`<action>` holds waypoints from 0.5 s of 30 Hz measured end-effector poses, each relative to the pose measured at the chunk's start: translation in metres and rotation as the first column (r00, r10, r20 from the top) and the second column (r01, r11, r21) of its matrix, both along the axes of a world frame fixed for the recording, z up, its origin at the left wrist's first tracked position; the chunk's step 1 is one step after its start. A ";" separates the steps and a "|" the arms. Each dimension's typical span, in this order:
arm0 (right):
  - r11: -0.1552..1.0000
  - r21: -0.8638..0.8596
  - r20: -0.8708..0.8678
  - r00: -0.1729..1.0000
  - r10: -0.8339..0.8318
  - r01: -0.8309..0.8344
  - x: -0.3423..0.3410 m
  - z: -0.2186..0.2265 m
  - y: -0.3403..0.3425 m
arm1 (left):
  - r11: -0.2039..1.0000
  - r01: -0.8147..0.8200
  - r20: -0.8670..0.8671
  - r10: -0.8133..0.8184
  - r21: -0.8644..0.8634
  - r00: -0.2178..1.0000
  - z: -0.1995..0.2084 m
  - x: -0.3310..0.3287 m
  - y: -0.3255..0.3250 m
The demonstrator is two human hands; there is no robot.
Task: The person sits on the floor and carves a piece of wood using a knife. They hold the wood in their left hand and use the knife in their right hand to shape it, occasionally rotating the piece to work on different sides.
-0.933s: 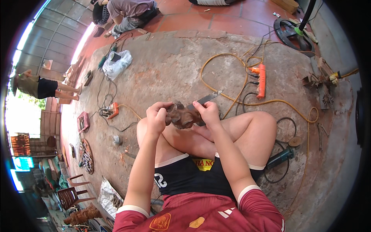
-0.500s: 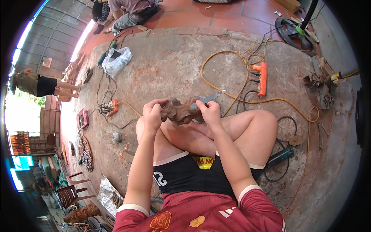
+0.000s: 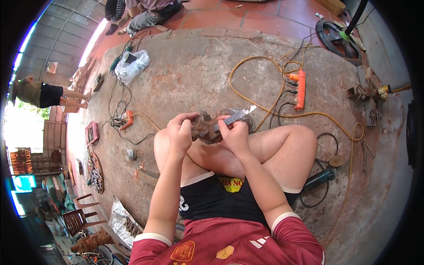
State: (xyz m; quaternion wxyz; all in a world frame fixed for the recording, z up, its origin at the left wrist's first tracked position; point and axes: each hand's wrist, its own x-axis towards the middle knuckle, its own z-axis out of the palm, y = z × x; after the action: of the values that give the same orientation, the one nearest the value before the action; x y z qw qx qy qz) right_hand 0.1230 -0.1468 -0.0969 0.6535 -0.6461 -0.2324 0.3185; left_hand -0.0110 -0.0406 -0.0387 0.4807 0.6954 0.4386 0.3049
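Above my crossed legs I hold a brown, knobbly piece of carved wood (image 3: pixel 206 130). My left hand (image 3: pixel 180 133) is closed on its left end, thumb and fingers pinching the rim. On the other side my right hand (image 3: pixel 235 137) grips a flat grey blade-like strip (image 3: pixel 234 118) with a bright tip, lying across the right part of the carving. Whether the strip is a knife or a folded abrasive sheet is hard to make out. The right fingers also rest against the wood, and part of it is hidden behind them.
An orange power strip (image 3: pixel 300 90) with a looping yellow cord lies ahead right. A green power tool (image 3: pixel 319 179) is beside my right knee. Left are a plastic bag (image 3: pixel 132 66), a second orange socket block (image 3: pixel 126 119) and tangled cables. Other people are at far left and top.
Both hands have shifted slightly, the left moving right and the right moving left. The carving has turned a little, and the grey strip has slid left and down, its tip now catching light.
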 end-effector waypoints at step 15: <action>0.998 -0.008 0.036 0.997 0.062 -0.062 0.004 0.005 -0.004 | 1.000 -0.003 -0.041 0.003 -0.010 0.999 0.002 -0.005 -0.007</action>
State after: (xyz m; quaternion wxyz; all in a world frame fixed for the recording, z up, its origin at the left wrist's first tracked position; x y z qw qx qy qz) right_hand 0.1272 -0.1503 -0.0921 0.6367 -0.6466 -0.2631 0.3276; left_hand -0.0164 -0.0477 -0.0362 0.4748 0.6984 0.4510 0.2888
